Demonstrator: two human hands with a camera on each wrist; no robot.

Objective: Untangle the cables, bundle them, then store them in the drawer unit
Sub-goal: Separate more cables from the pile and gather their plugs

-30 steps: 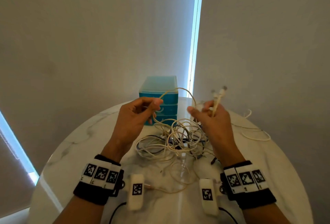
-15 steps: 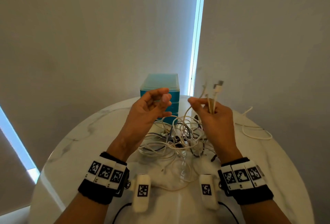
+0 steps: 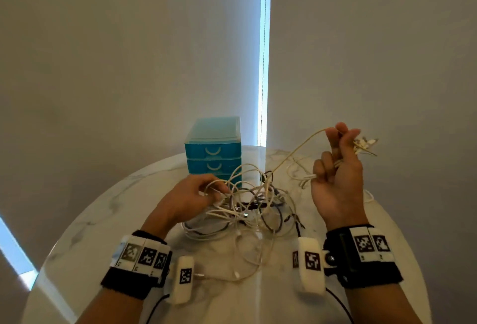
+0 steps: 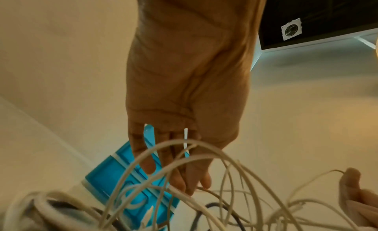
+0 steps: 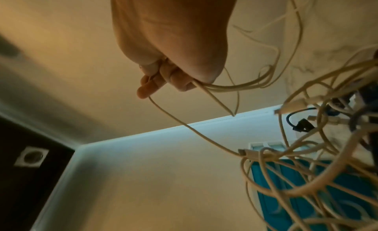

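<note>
A tangle of white, cream and dark cables (image 3: 254, 209) lies mid-table in front of the teal three-drawer unit (image 3: 213, 153), whose drawers are all closed. My right hand (image 3: 338, 169) is raised at the right and grips a folded cream cable (image 5: 212, 85); the cable's connector ends (image 3: 364, 143) stick out past the fingers. A cream strand (image 3: 291, 153) runs from that hand down to the pile. My left hand (image 3: 196, 194) is low at the pile's left edge. Its fingers (image 4: 180, 178) are stretched out among the white loops (image 4: 163, 153), and the fingertips touch a cable.
The round white marble table (image 3: 108, 215) carries everything. A loose white cable (image 3: 299, 171) lies at the back right beyond the pile. The drawer unit stands at the far edge, near grey blinds with a bright gap (image 3: 263, 65).
My right hand moved up and to the right with the cream cable, stretching a strand out of the pile. My left hand dropped from chest height into the tangle.
</note>
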